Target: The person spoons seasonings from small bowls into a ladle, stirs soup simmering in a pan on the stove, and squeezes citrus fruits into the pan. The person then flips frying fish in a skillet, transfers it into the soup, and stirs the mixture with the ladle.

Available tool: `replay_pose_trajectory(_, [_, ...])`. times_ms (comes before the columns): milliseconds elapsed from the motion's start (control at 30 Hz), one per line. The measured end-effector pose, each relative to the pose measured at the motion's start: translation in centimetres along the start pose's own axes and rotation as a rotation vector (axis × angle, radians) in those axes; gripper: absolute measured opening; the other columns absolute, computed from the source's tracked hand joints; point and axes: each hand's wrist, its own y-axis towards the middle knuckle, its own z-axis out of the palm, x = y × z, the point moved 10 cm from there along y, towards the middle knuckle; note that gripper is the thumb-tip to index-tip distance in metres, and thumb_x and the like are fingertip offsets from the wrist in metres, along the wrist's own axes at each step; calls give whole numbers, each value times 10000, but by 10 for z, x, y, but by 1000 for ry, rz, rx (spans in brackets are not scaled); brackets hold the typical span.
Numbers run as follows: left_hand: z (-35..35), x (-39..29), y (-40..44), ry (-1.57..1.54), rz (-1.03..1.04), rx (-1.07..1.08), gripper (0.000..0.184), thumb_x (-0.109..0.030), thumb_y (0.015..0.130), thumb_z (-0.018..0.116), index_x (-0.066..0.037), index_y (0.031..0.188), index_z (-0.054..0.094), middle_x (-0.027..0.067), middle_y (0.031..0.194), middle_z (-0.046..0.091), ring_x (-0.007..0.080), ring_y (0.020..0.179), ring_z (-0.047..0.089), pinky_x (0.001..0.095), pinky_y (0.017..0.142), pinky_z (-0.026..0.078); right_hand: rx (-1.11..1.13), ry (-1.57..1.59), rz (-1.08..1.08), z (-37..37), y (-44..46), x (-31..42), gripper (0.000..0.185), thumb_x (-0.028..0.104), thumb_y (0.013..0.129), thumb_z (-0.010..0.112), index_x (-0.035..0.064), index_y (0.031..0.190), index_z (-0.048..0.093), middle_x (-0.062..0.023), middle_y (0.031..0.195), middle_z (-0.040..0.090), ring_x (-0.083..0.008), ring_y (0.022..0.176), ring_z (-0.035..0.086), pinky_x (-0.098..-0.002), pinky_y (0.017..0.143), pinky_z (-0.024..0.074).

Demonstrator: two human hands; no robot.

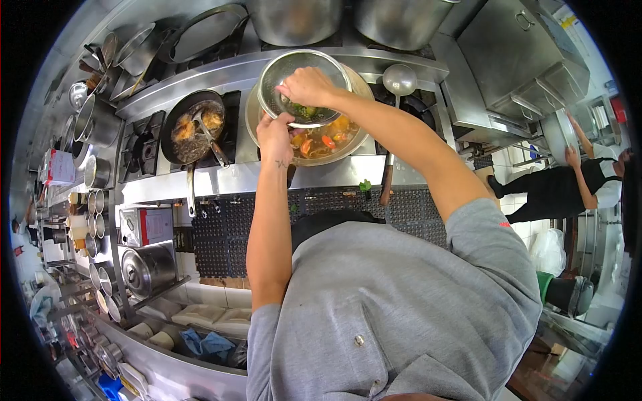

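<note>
My left hand (275,136) is closed on the near left rim of a metal colander (271,73), which is tilted over a wide pan (364,90) on the stove. My right hand (307,87) reaches into the colander above green vegetables (305,111); its fingers are bent together, and what they hold is hidden. Orange and red vegetable pieces (328,142) lie in brown broth in the pan. To the left, a black frying pan (165,137) holds browned food (184,128) in bubbling liquid, with a metal spatula (212,143) resting in it.
A ladle (400,80) lies right of the wide pan. Two large pots (294,23) stand behind. A lidded pot (148,273) sits on the lower left shelf. At the right, another person (555,187) holds a round metal lid or tray (560,137).
</note>
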Motion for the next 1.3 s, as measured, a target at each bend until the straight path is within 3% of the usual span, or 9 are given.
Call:
replay_pose_trajectory(333, [5,6,6,12,-23,5,188,41,763,505,0,941,553,99,908,606,182,727,608,288,570,517,151,173,-56,4,11,-38,457,465,891,466,48,825,638,-197,839,641,-395,843,604,-488,724,474])
replay_pose_trajectory(500, [5,4,13,50,18,-21,184,13,760,535,-23,937,568,59,906,612,165,775,600,288,591,511,288,-248,-51,-10,-37,-40,144,162,676,598,92,773,678,-146,804,662,-308,784,648,-428,642,519])
replay_pose_trajectory(533, [8,4,15,44,26,10,181,9,760,542,-23,936,563,65,908,608,172,797,598,291,596,512,303,-269,-29,-11,-49,-36,163,208,675,602,121,801,659,-147,763,649,-320,743,646,-453,640,512])
replay_pose_trajectory(700, [23,10,18,19,8,102,234,23,765,544,43,997,519,151,943,583,258,846,587,401,721,523,-110,-14,73,10,-44,-54,97,171,617,617,86,620,663,-135,618,625,-292,537,596,-406,485,473])
replay_pose_trajectory(900, [19,17,35,203,23,132,162,-1,754,545,41,908,516,119,874,533,222,764,525,351,672,478,-212,-172,35,-2,-55,-64,125,98,643,594,46,737,660,-152,749,651,-308,717,635,-421,591,500])
replay_pose_trajectory(1100, [17,12,37,198,55,37,151,-46,790,532,31,916,501,114,850,523,213,749,522,339,631,469,-281,645,341,0,-59,-124,263,95,605,618,83,864,663,-148,820,649,-318,855,614,-398,720,481])
replay_pose_trajectory(1233, [32,19,46,186,27,255,313,-88,826,511,52,1106,503,159,1033,552,258,917,562,377,770,508,-360,394,276,-39,-88,-104,199,146,662,618,100,848,669,-153,814,651,-303,765,617,-410,674,476])
replay_pose_trajectory(1267, [70,16,6,119,-101,413,310,-118,855,493,76,1095,511,178,1095,549,299,972,560,429,848,502,-311,832,753,-37,-140,-123,167,223,724,588,94,798,663,-150,789,649,-293,727,620,-421,637,474])
replay_pose_trajectory(1300, [91,8,-24,73,-138,441,290,-119,871,485,65,1094,518,177,1097,555,302,975,569,449,844,511,-342,784,719,-52,-149,-118,245,304,771,552,89,778,669,-152,777,648,-275,722,631,-418,625,479])
